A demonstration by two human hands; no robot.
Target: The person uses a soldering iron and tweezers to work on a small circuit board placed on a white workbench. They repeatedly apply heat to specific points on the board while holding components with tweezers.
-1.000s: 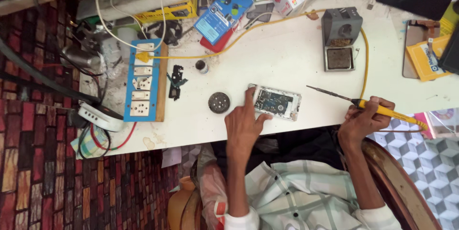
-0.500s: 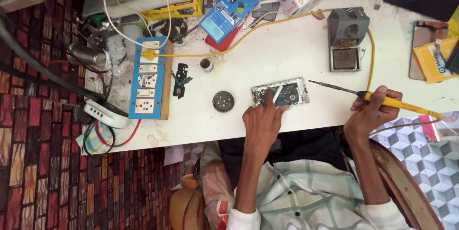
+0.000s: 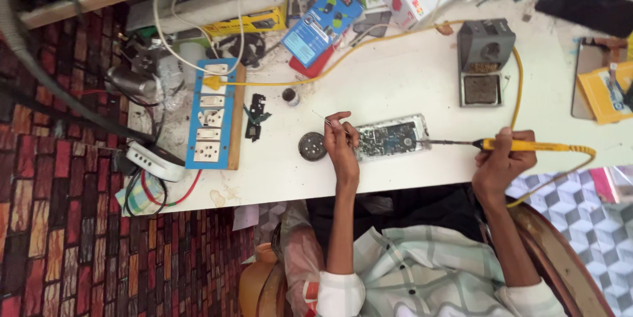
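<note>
An opened phone with its circuit board showing (image 3: 390, 138) lies on the white table (image 3: 395, 73). My left hand (image 3: 341, 145) rests at the phone's left end and pinches a thin wire or tweezers (image 3: 322, 118). My right hand (image 3: 501, 159) grips a yellow-handled soldering iron (image 3: 521, 145), and its metal tip reaches the phone's right edge. The iron's yellow cord (image 3: 515, 73) loops back across the table.
A grey soldering stand with sponge tray (image 3: 484, 60) sits behind the phone. A blue-and-wood socket board (image 3: 214, 113), a small round part (image 3: 312, 146), a black bracket (image 3: 254, 116), blue packets (image 3: 323, 22) and boxes crowd the back. A brick-pattern floor (image 3: 59, 238) lies left.
The soldering iron's tip has come left onto the phone's right edge. My left hand has shifted to the phone's left end and now pinches a thin wire or tweezers.
</note>
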